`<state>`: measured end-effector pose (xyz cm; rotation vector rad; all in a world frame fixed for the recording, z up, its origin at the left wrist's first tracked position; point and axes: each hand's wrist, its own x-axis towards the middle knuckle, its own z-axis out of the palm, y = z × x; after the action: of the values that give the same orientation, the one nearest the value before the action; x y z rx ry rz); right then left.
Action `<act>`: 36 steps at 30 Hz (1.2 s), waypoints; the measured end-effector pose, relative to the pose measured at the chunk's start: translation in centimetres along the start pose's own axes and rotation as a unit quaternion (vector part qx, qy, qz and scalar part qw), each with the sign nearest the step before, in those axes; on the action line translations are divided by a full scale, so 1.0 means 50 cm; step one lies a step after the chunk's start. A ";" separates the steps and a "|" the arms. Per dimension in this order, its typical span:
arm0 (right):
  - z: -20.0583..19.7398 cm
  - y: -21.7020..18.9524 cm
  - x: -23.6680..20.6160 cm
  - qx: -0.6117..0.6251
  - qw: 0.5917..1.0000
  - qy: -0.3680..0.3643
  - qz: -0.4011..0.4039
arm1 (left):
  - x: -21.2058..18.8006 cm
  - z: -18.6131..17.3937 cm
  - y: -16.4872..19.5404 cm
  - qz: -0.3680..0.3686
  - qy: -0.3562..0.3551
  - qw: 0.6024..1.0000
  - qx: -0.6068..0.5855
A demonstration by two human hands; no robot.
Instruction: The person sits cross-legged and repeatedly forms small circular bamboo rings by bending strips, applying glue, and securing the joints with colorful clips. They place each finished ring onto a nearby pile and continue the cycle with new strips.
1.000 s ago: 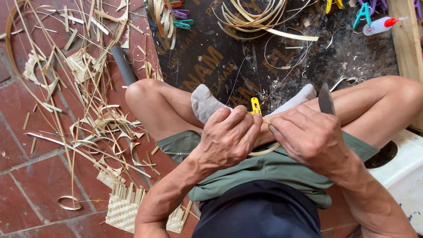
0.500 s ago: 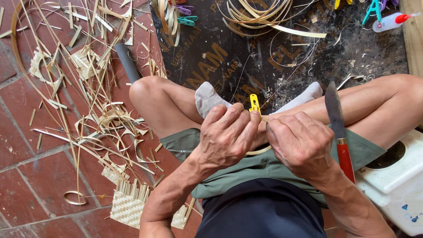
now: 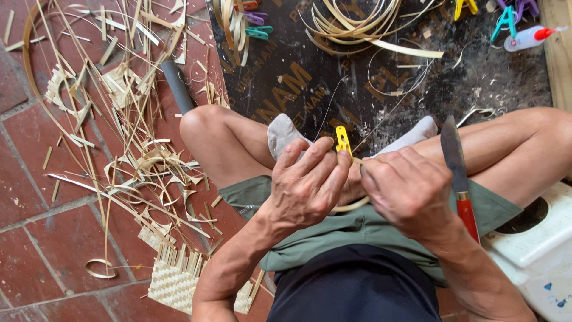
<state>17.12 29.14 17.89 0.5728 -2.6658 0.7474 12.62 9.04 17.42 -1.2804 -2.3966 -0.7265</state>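
Thin pale bamboo strip (image 3: 351, 206), bent into a loop above the lap, is pinched by left hand (image 3: 307, 182) and right hand (image 3: 408, 191) beside a small yellow plastic clip (image 3: 342, 140); even finger pressure is advised to avoid kinking.

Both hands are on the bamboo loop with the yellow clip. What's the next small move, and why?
Probably press the yellow clip down firmly: the left hand pinches beside it, the right hand grips the thin bamboo loop, and the clip looks perched at the loop's top.
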 end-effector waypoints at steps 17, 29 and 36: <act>-0.012 0.036 0.042 0.016 0.994 -0.095 -0.042 | 0.006 -0.004 -0.036 0.041 -0.022 0.998 0.040; 0.059 0.018 0.069 -0.070 0.996 -0.039 -0.050 | 0.004 0.008 -0.062 -0.035 0.002 0.999 0.030; 0.045 0.081 0.112 0.118 0.993 -0.002 -0.010 | -0.009 0.016 -0.143 -0.157 0.063 0.982 -0.082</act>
<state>9.98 29.46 16.53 0.6590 -2.5887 1.0656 6.86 5.86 14.51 -0.8858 -2.5034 -1.0809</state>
